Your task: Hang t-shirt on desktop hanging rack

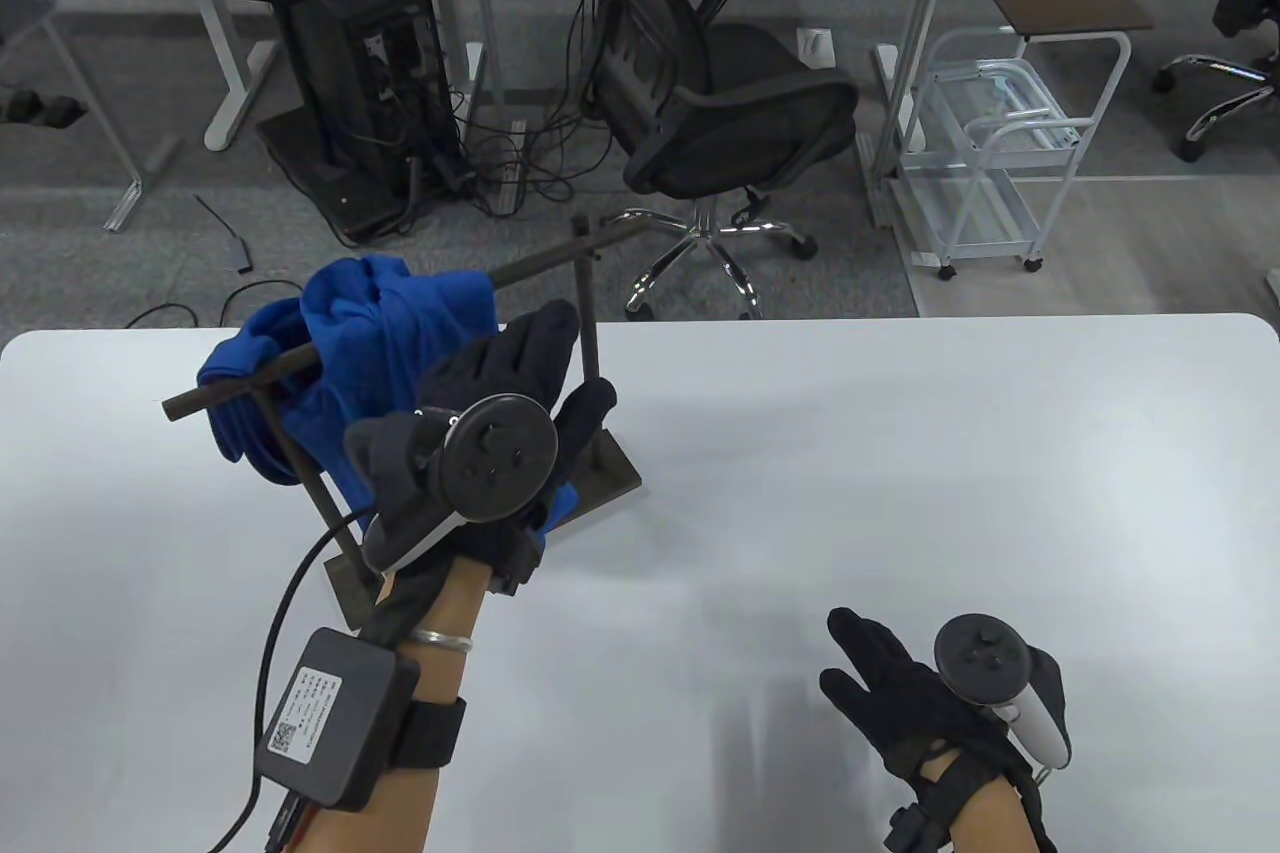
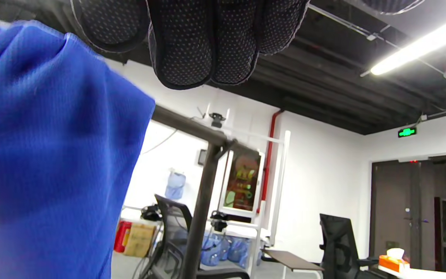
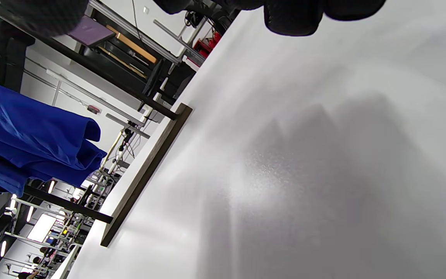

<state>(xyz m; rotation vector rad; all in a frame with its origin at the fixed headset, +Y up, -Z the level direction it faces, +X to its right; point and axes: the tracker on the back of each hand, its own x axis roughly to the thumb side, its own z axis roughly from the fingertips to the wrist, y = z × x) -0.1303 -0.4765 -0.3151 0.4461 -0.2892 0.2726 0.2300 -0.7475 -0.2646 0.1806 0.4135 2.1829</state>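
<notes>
Blue t-shirt [image 1: 340,363] drapes the rack [image 1: 590,323]; no legible writing.

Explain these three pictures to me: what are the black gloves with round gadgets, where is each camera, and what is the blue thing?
No robot here: a person wears sensor gloves with a tracker strapped to the back of each hand. The table view looks down from above; the other two cameras sit on the wrists. The left hand is raised at the blue t-shirt, which is draped, bunched, over the bar of a dark metal rack standing on the white table. Whether its grip is closed on cloth is hidden. The right hand holds nothing, fingers spread above the table.
</notes>
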